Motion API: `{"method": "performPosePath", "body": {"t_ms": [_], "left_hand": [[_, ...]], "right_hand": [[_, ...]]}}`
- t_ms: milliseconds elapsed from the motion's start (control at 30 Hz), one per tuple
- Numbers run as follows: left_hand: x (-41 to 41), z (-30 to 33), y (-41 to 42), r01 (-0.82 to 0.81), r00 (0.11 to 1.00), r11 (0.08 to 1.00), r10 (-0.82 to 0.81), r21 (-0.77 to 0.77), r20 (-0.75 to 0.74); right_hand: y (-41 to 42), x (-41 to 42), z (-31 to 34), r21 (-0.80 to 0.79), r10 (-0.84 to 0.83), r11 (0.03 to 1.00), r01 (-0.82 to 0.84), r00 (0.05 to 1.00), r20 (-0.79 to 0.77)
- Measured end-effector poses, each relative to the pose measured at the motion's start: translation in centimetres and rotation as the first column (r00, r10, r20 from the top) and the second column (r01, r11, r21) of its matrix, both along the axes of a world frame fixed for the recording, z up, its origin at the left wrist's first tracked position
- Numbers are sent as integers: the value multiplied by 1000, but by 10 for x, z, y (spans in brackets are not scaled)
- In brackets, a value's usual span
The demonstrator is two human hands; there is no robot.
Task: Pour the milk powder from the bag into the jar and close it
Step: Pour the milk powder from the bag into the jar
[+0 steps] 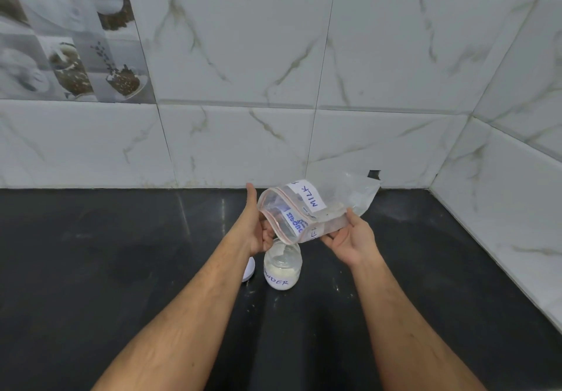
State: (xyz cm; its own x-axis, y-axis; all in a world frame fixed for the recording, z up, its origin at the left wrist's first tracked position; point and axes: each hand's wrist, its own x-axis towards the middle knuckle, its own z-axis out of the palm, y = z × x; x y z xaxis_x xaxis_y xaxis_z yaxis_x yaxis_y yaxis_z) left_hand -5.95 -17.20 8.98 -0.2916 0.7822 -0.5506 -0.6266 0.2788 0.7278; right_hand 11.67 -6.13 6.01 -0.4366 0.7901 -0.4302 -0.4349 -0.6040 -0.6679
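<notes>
Wide dark counter (121,238) left and near; tiled wall (501,208) closing in right. Bag (307,211) tilted, mouth over open jar (282,266). Left hand (258,226) pinching the rim, right hand (349,238) gripping the underside. Lid (248,270) left of jar.

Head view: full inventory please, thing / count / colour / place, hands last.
zip bag: 1, clear with white labels, held tilted above the jar, mouth open and pointing down at it
jar: 1, clear glass with a white label, upright on the countertop, open, part filled with white powder
lid: 1, white, on the countertop left of the jar, partly hidden by the left forearm
countertop: 1, black, across the lower frame
wall tiles: many, white marble pattern; printed picture tiles at upper left
left hand: 1, fingers grip the bag's mouth edge, thumb up
right hand: 1, holds the bag's lower body from beneath
</notes>
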Motion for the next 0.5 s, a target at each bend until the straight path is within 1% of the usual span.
{"method": "performPosePath", "body": {"t_ms": [100,167,300,400,500], "left_hand": [[1,4,10,-71,996,996,67,-58,-62],[3,7,15,-99,991,993,93,-66,-98],[9,17,26,-172,980,985,173,12,-102],[19,20,37,-165,973,985,171,54,-152],[30,19,44,-166,969,983,178,79,-174]], "right_hand": [[0,4,-1,-12,3,1000,-3,1000,18],[1,8,-1,-9,-1,1000,2,998,62],[3,14,4,-25,34,999,-30,984,172],[2,22,9,-47,62,997,-53,976,207],[-2,29,14,-62,137,990,-126,963,234]]}}
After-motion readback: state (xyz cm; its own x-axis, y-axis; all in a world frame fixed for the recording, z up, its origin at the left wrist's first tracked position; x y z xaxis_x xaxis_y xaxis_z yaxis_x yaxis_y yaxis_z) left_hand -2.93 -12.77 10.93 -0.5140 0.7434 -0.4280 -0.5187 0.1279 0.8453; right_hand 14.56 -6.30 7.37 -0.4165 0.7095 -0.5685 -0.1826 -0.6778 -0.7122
